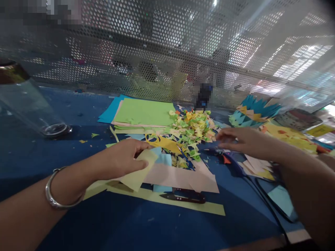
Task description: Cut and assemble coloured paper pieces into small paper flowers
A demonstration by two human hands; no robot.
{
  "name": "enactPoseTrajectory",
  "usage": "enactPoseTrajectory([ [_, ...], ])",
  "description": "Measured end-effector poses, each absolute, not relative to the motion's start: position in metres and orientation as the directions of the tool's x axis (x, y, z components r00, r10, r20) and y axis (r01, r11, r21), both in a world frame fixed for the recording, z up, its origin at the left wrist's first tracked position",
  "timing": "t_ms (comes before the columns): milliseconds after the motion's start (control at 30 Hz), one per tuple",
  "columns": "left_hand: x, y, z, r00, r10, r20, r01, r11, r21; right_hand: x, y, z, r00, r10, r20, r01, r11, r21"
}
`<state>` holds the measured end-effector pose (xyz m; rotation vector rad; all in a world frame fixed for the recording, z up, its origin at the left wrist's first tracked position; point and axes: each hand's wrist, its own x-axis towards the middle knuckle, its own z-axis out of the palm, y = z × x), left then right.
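My left hand (123, 158), with a silver bangle at its wrist, pinches a pale yellow sheet of paper (140, 170) between thumb and fingers. Under that sheet lie a light blue piece (165, 160) and a pinkish strip (183, 177). A pair of thread snips (183, 198) with dark handles rests on a long yellow-green strip (209, 208). My right hand (235, 139) hovers with fingers loosely apart and nothing seen in them, by the heap of cut paper scraps (195, 125). Just below it is a dark blue glue gun (232, 162) with an orange trigger.
A stack of green, pink and blue paper (146, 111) lies at the back. At the left stands a clear bottle (34, 108). Zigzag-cut paper pieces (253, 111) sit at the back right. A black cord (269, 205) trails down the right, and a perforated metal screen (157, 45) closes the rear.
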<state>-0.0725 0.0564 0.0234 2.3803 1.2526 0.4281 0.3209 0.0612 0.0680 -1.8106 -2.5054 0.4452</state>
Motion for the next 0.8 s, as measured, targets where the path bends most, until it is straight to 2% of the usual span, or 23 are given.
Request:
enactPoseTrajectory([
  [67, -0.078, 0.058, 0.029, 0.545, 0.834, -0.086, 0.769, -0.456, 0.449, 0.374, 0.064, 0.06, -0.16, 0.972, -0.172, 0.984, 0.144, -0.105],
  [133, -0.084, 0.059, 0.03, 0.527, 0.838, -0.14, 0.809, -0.443, 0.387, 0.419, 0.063, 0.046, -0.01, 0.967, -0.256, 0.998, -0.008, -0.069],
  [367, -0.104, 0.062, 0.014, 0.544, 0.838, -0.046, 0.817, -0.517, 0.255, 0.473, 0.044, 0.007, 0.027, 0.951, -0.307, 0.985, -0.078, -0.155],
  [500, -0.096, 0.06, 0.017, 0.486, 0.87, 0.086, 0.849, -0.494, 0.188, 0.478, 0.041, 0.004, 0.054, 0.954, -0.294, 0.976, -0.113, -0.187],
  [633, -0.083, 0.057, 0.023, 0.459, 0.872, 0.171, 0.842, -0.488, 0.228, 0.482, 0.041, 0.002, 0.066, 0.953, -0.297, 0.967, -0.134, -0.215],
  [800, -0.072, 0.055, 0.022, 0.461, 0.868, 0.182, 0.818, -0.496, 0.292, 0.483, 0.043, 0.0, 0.088, 0.962, -0.258, 0.964, -0.148, -0.223],
])
